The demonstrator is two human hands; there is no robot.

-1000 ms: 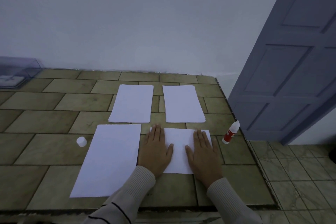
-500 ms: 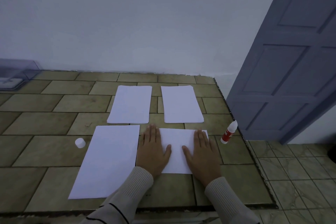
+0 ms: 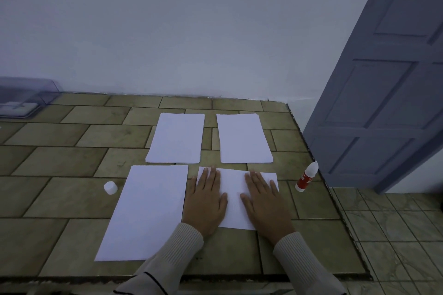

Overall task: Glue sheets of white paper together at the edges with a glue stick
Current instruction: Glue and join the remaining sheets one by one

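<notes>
At the far left edge of the tiled tabletop (image 3: pixel 60 141), against the wall, sits one clear plastic box (image 3: pixel 22 99); its contents are too dim to make out. Nearer the front, a single white cap (image 3: pixel 110 188) stands alone, just left of a large sheet (image 3: pixel 148 211) that reaches almost to the front edge.

Behind that sheet, towards the back edge, lies the left paper stack (image 3: pixel 177 141), and beside it, apart by a strip of bare tile, the right paper stack (image 3: pixel 243 139). That makes four lots of white paper: two at the back and two at the front.

The fourth is the smaller sheet (image 3: pixel 233 189), at the front and right of centre. Both hands lie on it, palms down with fingers straight and gripping nothing. The left hand (image 3: pixel 207 201) covers its left edge, partly over bare tile between the two front sheets. The right hand (image 3: pixel 266 203) covers its right part, fingertips near the far right corner. A strip of paper shows between the thumbs. Ribbed cream sleeves run back to the front edge.

One glue stick (image 3: pixel 306 177) stands near the right edge of the tabletop, clear of the right hand and touching no paper. It has a white top and a red label whose print is too small to read. Beyond the right edge stand a grey-blue panelled door (image 3: pixel 383 103) and a tiled floor (image 3: pixel 395 235).
</notes>
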